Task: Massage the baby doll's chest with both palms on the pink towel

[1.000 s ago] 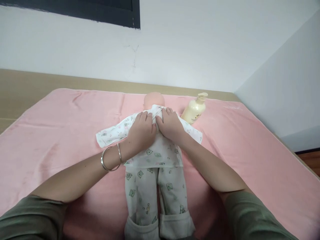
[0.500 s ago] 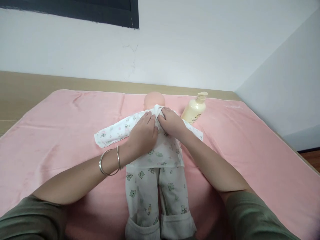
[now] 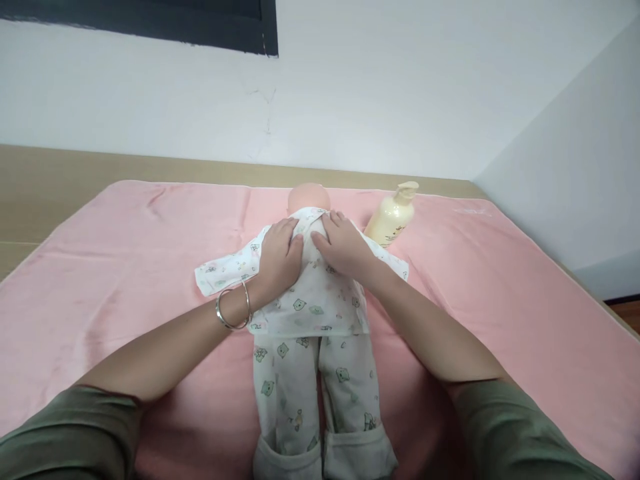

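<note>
While both hands are laid on a clothed doll (image 3: pixel 309 198), its bare head is seen just beyond the fingertips, and a pink sheet (image 3: pixel 165 227) is spread beneath. Out to the left of the left hand (image 3: pixel 281 253), one patterned sleeve (image 3: pixel 226 272) is stretched flat; a silver bangle (image 3: pixel 219 313) is worn behind that hand. The left hand is rested on the white top (image 3: pixel 323 300), its fingers together and its thumb held apart. Between and nearer than the hands, trousers (image 3: pixel 287 393) are worn, their cuffs turned up. The right hand (image 3: pixel 345 243) is similarly flattened near the collar, thumb spread; whether fabric is pinched cannot be told. Just beyond it, to the right, a cream pump bottle (image 3: pixel 393 217) is seen, tilted. Both garments are already on, so most of the work appears done; smoothing around the collar is judged unfinished, as a slanting fold is seen there. Any fastening is hidden.
</note>
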`<state>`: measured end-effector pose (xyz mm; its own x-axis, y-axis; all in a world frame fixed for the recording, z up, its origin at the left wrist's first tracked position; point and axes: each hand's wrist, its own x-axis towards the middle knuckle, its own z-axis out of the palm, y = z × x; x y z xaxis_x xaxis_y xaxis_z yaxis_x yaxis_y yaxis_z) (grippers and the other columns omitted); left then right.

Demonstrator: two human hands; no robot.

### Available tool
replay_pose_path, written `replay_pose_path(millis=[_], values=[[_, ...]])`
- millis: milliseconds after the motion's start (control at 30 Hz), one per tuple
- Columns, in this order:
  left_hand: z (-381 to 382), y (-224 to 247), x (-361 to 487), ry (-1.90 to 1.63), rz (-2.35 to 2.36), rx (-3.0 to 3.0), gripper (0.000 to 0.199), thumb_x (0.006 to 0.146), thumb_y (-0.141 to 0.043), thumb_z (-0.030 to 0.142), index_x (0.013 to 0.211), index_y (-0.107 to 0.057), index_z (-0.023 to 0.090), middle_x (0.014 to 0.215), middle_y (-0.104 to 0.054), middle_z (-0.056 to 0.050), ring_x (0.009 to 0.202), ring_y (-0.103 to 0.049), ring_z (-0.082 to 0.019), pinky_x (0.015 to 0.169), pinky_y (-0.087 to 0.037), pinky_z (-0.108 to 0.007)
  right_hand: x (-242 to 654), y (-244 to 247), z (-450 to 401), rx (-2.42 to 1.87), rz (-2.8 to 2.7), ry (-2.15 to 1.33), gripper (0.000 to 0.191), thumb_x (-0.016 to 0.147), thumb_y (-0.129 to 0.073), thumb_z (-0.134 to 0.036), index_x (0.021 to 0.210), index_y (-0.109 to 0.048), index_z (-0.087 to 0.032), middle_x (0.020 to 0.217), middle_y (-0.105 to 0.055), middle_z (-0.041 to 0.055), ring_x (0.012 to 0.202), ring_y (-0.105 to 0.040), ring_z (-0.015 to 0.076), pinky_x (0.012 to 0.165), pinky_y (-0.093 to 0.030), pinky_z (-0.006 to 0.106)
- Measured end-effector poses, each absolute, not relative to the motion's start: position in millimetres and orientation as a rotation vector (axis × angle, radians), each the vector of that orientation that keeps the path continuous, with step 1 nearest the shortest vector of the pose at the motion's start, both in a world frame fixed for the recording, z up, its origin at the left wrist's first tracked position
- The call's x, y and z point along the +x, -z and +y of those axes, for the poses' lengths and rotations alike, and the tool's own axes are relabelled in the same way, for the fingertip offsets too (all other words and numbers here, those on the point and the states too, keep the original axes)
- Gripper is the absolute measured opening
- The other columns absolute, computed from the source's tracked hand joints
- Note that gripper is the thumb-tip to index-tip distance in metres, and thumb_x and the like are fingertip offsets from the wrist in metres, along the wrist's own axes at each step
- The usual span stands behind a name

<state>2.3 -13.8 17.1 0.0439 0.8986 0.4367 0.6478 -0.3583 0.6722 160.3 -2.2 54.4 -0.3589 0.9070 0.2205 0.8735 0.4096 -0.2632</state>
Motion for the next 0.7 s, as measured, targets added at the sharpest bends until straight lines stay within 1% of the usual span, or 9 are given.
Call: replay_pose_path(millis=[100, 167, 233, 300, 400, 467, 567, 633, 700], values=[[-14.5, -15.1, 2.0, -1.243, 1.581, 1.988, 0.032, 0.090, -0.039, 0.026, 0.109, -0.062, 0.018, 0.118, -0.067, -0.013, 0.115, -0.059, -0.030, 0.107, -0.045, -0.052, 164.4, -64.6, -4.7, -1.520, -2.263, -0.153, 0.057, 0.097, -0.040, -0.031, 0.146, -0.046, -0.001, 0.160, -0.038, 0.0262, 0.152, -0.030, 0.0418, 0.118, -0.035, 0.062], [-14.2, -14.7, 1.3, -1.263, 1.586, 1.972, 0.032, 0.090, -0.039, 0.026, 0.110, -0.063, 0.018, 0.117, -0.068, -0.012, 0.114, -0.059, -0.030, 0.106, -0.045, -0.051, 161.0, -65.6, -13.0, -1.402, -2.197, -0.085, 0.057, 0.096, -0.040, -0.028, 0.150, -0.043, -0.007, 0.166, -0.030, 0.0203, 0.156, -0.022, 0.0372, 0.121, -0.032, 0.062], [-14.3, -14.7, 0.8, -1.273, 1.593, 1.969, 0.033, 0.090, -0.038, 0.027, 0.111, -0.063, 0.019, 0.117, -0.068, -0.011, 0.114, -0.059, -0.029, 0.107, -0.045, -0.050, 155.1, -61.2, -20.1, -1.315, -2.202, -0.040, 0.056, 0.097, -0.039, -0.028, 0.150, -0.043, -0.011, 0.167, -0.029, 0.0174, 0.158, -0.019, 0.0342, 0.123, -0.028, 0.062], [-14.6, -15.0, 0.7, -1.253, 1.609, 1.981, 0.033, 0.091, -0.037, 0.027, 0.110, -0.063, 0.019, 0.117, -0.068, -0.011, 0.114, -0.059, -0.028, 0.107, -0.045, -0.049, 150.2, -54.9, -23.0, -1.316, -2.289, -0.062, 0.054, 0.099, -0.036, -0.028, 0.148, -0.045, -0.010, 0.165, -0.034, 0.0197, 0.156, -0.023, 0.0354, 0.123, -0.026, 0.064], [-15.5, -15.6, 0.6, -1.212, 1.627, 2.015, 0.033, 0.089, -0.037, 0.024, 0.109, -0.063, 0.020, 0.115, -0.068, -0.012, 0.115, -0.058, -0.029, 0.107, -0.045, -0.049, 149.1, -51.7, -21.7, -1.347, -2.369, -0.147, 0.054, 0.100, -0.037, -0.029, 0.149, -0.045, -0.007, 0.162, -0.037, 0.0231, 0.153, -0.031, 0.0378, 0.121, -0.029, 0.064], [-16.2, -15.7, 0.6, -1.206, 1.635, 2.037, 0.033, 0.088, -0.038, 0.022, 0.110, -0.063, 0.021, 0.113, -0.068, -0.011, 0.114, -0.058, -0.029, 0.105, -0.045, -0.049, 151.1, -54.1, -19.6, -1.315, -2.301, -0.154, 0.057, 0.098, -0.039, -0.029, 0.151, -0.043, -0.010, 0.165, -0.033, 0.0202, 0.154, -0.030, 0.0360, 0.122, -0.031, 0.061], [-16.7, -15.3, 0.4, -1.197, 1.649, 2.075, 0.033, 0.087, -0.041, 0.022, 0.112, -0.062, 0.022, 0.112, -0.068, -0.010, 0.114, -0.058, -0.029, 0.104, -0.046, -0.048, 152.4, -54.6, -16.2, -1.270, -2.189, -0.110, 0.058, 0.097, -0.040, -0.028, 0.154, -0.040, -0.013, 0.168, -0.029, 0.0152, 0.157, -0.023, 0.0324, 0.123, -0.031, 0.058], [-16.1, -15.1, -0.1, -1.176, 1.654, 2.100, 0.033, 0.086, -0.042, 0.022, 0.112, -0.062, 0.022, 0.114, -0.068, -0.010, 0.113, -0.058, -0.029, 0.103, -0.046, -0.048, 151.5, -50.8, -13.6, -1.278, -2.230, -0.116, 0.056, 0.096, -0.039, -0.025, 0.151, -0.044, -0.011, 0.165, -0.034, 0.0168, 0.156, -0.024, 0.0328, 0.123, -0.029, 0.059], [-14.7, -14.9, -1.5, -1.129, 1.639, 2.137, 0.033, 0.086, -0.040, 0.022, 0.111, -0.062, 0.021, 0.115, -0.068, -0.011, 0.113, -0.058, -0.029, 0.103, -0.046, -0.048, 151.0, -47.5, -11.2, -1.286, -2.322, -0.169, 0.053, 0.097, -0.038, -0.024, 0.147, -0.050, -0.009, 0.160, -0.042, 0.0187, 0.153, -0.031, 0.0335, 0.124, -0.028, 0.059]])
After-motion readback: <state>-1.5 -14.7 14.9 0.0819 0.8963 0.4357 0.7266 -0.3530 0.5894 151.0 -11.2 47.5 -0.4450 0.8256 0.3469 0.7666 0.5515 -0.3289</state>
